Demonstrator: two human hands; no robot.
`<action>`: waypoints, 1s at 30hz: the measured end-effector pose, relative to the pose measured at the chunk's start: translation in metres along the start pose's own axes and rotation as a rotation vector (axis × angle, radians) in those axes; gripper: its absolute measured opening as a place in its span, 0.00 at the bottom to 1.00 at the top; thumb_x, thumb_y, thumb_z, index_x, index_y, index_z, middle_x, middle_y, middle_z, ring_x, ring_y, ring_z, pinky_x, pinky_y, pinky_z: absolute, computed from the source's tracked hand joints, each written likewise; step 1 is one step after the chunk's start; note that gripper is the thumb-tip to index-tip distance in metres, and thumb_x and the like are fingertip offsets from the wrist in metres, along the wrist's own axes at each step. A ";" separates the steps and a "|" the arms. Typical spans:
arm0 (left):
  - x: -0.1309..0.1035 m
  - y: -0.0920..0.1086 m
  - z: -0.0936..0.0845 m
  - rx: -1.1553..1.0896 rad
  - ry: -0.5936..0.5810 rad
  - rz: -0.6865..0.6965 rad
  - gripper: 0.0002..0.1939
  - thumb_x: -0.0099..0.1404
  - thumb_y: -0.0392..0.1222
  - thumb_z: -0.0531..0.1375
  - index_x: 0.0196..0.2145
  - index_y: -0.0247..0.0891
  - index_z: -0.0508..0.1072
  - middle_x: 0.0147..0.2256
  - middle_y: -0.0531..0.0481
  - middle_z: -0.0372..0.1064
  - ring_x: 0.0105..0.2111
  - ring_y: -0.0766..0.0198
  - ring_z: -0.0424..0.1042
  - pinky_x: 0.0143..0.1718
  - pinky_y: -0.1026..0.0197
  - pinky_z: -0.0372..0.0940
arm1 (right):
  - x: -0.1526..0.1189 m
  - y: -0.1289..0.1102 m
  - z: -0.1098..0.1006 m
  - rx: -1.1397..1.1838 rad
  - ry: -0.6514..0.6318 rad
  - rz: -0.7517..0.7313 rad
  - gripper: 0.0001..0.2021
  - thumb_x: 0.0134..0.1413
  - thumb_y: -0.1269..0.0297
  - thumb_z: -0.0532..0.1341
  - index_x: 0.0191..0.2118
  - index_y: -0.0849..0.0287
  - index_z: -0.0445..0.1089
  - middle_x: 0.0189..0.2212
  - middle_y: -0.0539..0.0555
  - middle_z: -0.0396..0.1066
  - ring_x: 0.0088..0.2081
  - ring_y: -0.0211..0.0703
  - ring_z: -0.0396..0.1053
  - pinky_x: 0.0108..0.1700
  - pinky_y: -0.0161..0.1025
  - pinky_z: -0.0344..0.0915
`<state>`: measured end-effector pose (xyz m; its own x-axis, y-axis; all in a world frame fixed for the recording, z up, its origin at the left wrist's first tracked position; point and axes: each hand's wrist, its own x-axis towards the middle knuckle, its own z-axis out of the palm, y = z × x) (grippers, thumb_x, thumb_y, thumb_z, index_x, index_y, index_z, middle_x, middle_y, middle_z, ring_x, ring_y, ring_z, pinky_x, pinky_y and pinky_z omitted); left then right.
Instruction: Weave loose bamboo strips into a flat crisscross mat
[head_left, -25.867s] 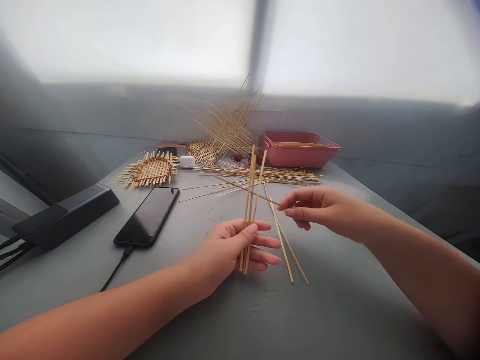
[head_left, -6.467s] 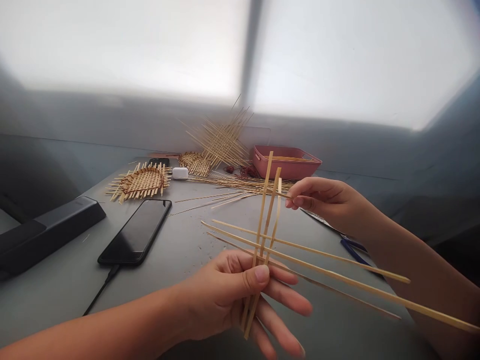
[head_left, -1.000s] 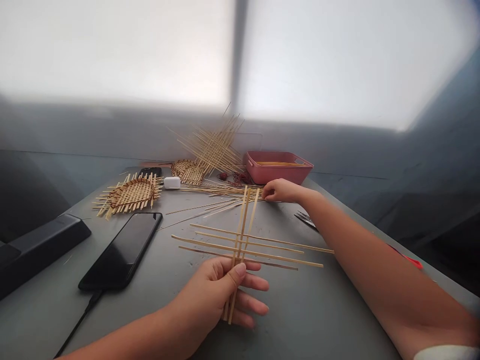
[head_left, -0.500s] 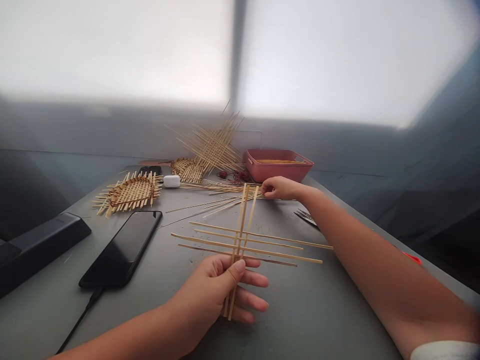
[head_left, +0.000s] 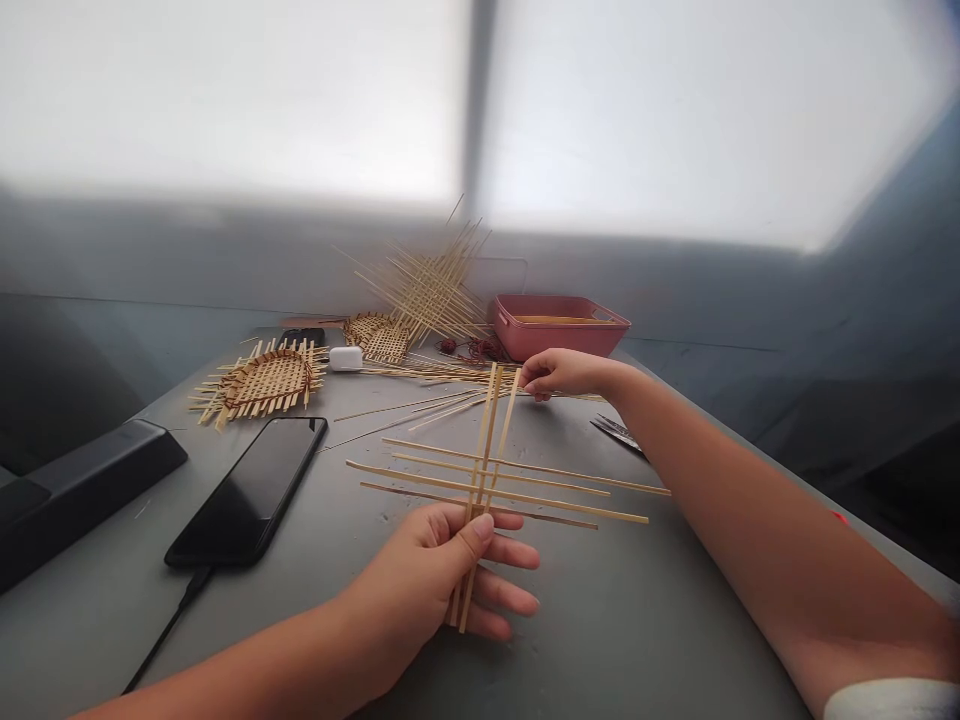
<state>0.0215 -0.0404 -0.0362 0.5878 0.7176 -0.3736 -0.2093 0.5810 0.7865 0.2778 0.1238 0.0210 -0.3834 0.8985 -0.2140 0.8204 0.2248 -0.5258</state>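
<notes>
Between the thumb and fingers of my left hand (head_left: 469,560) is a small lattice of crossed bamboo strips (head_left: 480,485), tilted up over the table. Several strips lie across the upright ones, which pass down through my palm; the outer fingers are spread behind them. My right hand (head_left: 555,375) reaches far forward, its fingers curled together at the right end of a pile of loose bamboo strips (head_left: 450,375). What is in its fingertips is too small to make out. The tops of the lattice's upright strips appear just left of those fingertips.
A phone (head_left: 247,495) with a cable and a dark long device (head_left: 97,490) lie left. Behind are a woven piece (head_left: 270,380), white case (head_left: 346,358), another woven piece (head_left: 382,335), larger lattice (head_left: 439,285) and pink basket (head_left: 562,340). Metal tools (head_left: 619,435) lie under my right forearm.
My right fingers have dipped slightly at the strip pile. My left hand keeps its grip on the lattice almost unmoved. The whole view has shifted a little.
</notes>
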 end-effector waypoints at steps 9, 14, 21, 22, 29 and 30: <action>0.002 0.001 0.000 0.007 -0.005 -0.003 0.19 0.59 0.50 0.65 0.41 0.33 0.73 0.38 0.42 0.76 0.27 0.64 0.77 0.25 0.66 0.70 | 0.002 -0.003 0.000 -0.097 0.136 0.030 0.05 0.43 0.65 0.62 0.30 0.58 0.72 0.30 0.52 0.74 0.35 0.45 0.69 0.36 0.37 0.62; 0.000 0.001 0.001 0.009 -0.004 -0.011 0.16 0.61 0.49 0.63 0.40 0.33 0.73 0.37 0.43 0.76 0.26 0.65 0.77 0.24 0.66 0.70 | -0.009 -0.017 -0.010 -0.090 0.310 0.050 0.08 0.47 0.59 0.62 0.31 0.59 0.71 0.31 0.53 0.73 0.34 0.44 0.68 0.32 0.35 0.61; -0.001 0.003 0.002 0.014 0.005 -0.016 0.14 0.63 0.46 0.61 0.41 0.33 0.72 0.38 0.42 0.76 0.26 0.66 0.77 0.25 0.66 0.70 | -0.024 -0.042 -0.019 0.275 0.649 -0.108 0.08 0.51 0.60 0.62 0.33 0.59 0.66 0.26 0.52 0.71 0.28 0.39 0.68 0.32 0.35 0.66; 0.000 0.003 0.002 0.015 0.002 -0.012 0.14 0.64 0.46 0.61 0.41 0.33 0.72 0.38 0.42 0.76 0.26 0.65 0.77 0.25 0.66 0.70 | -0.022 -0.044 -0.016 0.325 0.598 -0.124 0.07 0.51 0.62 0.63 0.32 0.59 0.65 0.26 0.53 0.71 0.29 0.39 0.69 0.32 0.35 0.67; -0.005 0.004 0.003 0.047 0.015 -0.002 0.13 0.66 0.45 0.58 0.43 0.32 0.72 0.40 0.41 0.76 0.28 0.64 0.77 0.27 0.64 0.70 | -0.018 -0.035 0.020 0.290 0.513 -0.085 0.05 0.45 0.68 0.63 0.31 0.58 0.67 0.22 0.50 0.70 0.26 0.40 0.70 0.30 0.37 0.68; -0.006 0.005 0.003 0.054 0.019 0.000 0.13 0.66 0.45 0.58 0.43 0.33 0.72 0.40 0.40 0.75 0.28 0.64 0.77 0.27 0.64 0.70 | -0.023 -0.033 0.023 0.277 0.534 -0.074 0.05 0.45 0.66 0.63 0.31 0.59 0.69 0.22 0.50 0.71 0.26 0.41 0.70 0.31 0.38 0.68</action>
<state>0.0193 -0.0434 -0.0285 0.5726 0.7251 -0.3825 -0.1664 0.5596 0.8119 0.2500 0.0875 0.0243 -0.1108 0.9654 0.2362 0.6311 0.2520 -0.7336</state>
